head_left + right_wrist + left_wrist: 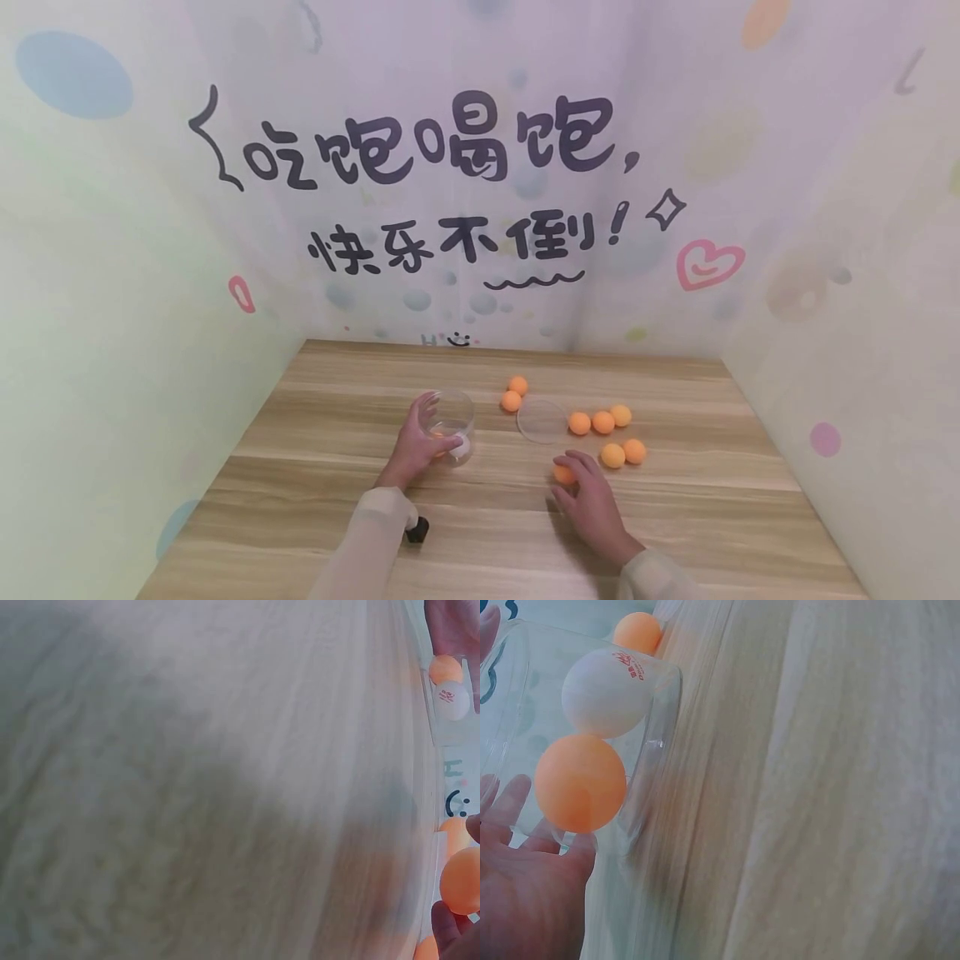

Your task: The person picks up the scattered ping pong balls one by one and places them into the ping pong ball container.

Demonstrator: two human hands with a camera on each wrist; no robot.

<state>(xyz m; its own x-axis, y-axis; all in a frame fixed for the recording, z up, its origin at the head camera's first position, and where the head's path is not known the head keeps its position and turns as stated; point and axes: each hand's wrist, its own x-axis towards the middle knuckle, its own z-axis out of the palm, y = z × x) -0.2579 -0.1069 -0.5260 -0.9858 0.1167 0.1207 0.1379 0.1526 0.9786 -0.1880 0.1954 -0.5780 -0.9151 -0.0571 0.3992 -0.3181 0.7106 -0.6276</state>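
Left hand (414, 446) grips a clear cup (452, 406), left of the table's (495, 533) middle, an orange ball (581, 784) and white ball (604, 694) inside; right hand (595, 504) pinches another orange ball (564, 474). Farther lie a clear disc (542, 422) and seven loose balls (603, 422).

The left hand (411, 448) grips an upright clear container (450, 407) holding a red-printed white ping-pong ball (604, 694) and an orange ping-pong ball (580, 784). Right of the container are seven loose orange balls (603, 422) and another orange ball (564, 475), pinched by the right hand (595, 505).
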